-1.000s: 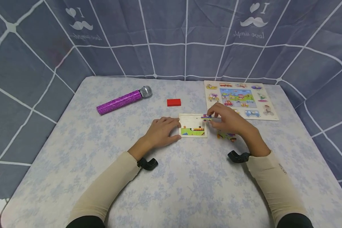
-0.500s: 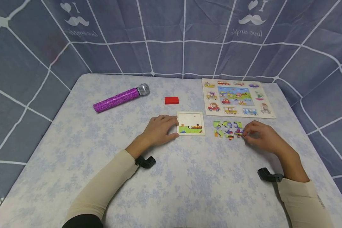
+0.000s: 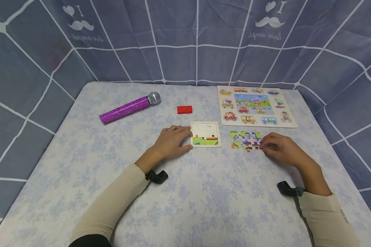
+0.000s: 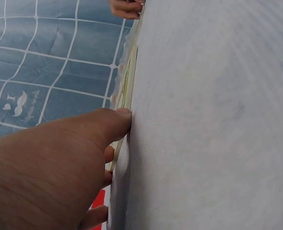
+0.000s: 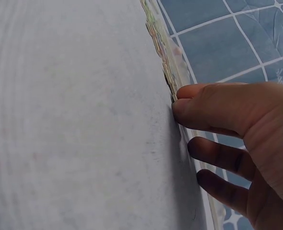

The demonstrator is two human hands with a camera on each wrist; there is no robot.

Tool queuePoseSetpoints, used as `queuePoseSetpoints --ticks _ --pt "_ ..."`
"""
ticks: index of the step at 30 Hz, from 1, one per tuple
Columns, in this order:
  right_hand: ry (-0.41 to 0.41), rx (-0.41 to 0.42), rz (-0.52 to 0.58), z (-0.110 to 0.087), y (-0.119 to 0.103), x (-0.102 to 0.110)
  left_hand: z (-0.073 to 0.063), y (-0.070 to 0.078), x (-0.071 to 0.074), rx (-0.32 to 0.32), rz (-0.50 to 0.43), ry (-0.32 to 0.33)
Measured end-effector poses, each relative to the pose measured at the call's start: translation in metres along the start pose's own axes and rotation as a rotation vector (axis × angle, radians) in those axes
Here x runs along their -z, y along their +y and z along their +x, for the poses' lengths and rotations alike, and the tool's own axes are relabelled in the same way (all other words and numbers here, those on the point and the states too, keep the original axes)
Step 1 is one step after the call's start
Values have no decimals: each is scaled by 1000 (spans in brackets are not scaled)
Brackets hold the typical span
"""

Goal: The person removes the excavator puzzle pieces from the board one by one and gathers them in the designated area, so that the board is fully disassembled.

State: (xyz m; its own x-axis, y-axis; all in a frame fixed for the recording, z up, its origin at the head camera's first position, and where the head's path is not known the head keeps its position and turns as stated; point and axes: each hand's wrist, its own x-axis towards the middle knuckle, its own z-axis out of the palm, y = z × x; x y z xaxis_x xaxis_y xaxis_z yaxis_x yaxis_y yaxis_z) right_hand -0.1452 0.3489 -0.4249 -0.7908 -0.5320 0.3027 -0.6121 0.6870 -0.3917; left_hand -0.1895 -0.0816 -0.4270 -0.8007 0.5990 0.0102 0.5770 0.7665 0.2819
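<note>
A small wooden puzzle tray (image 3: 205, 127) lies on the table in the head view, with joined green picture pieces along its near side. My left hand (image 3: 173, 141) rests at the tray's left edge, thumb and fingertips touching its rim. To the right of the tray lies a group of colourful jigsaw pieces (image 3: 246, 136). My right hand (image 3: 281, 146) pinches the jigsaw piece (image 3: 256, 145) at the group's near right corner between thumb and index finger. In the right wrist view, the thumb and index fingertip (image 5: 182, 109) meet at the pieces' edge; the other fingers stand apart.
A larger wooden picture board (image 3: 290, 120) with vehicle shapes lies behind the jigsaw pieces. A red block (image 3: 184, 109) sits behind the tray. A glittery purple microphone (image 3: 126, 109) lies at the back left. A grey-blue curtain (image 3: 179, 31) closes off the table's far side.
My right hand has carried a jigsaw piece from above the tray rightward and down to the loose group, then shifted it slightly left. The left hand has stayed at the tray's edge.
</note>
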Motion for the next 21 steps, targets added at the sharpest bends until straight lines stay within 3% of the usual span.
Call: queuePoseSetpoints --ticks 21 --pt "0 -61 -37 0 -5 -1 0 0 -1 2 -4 -3"
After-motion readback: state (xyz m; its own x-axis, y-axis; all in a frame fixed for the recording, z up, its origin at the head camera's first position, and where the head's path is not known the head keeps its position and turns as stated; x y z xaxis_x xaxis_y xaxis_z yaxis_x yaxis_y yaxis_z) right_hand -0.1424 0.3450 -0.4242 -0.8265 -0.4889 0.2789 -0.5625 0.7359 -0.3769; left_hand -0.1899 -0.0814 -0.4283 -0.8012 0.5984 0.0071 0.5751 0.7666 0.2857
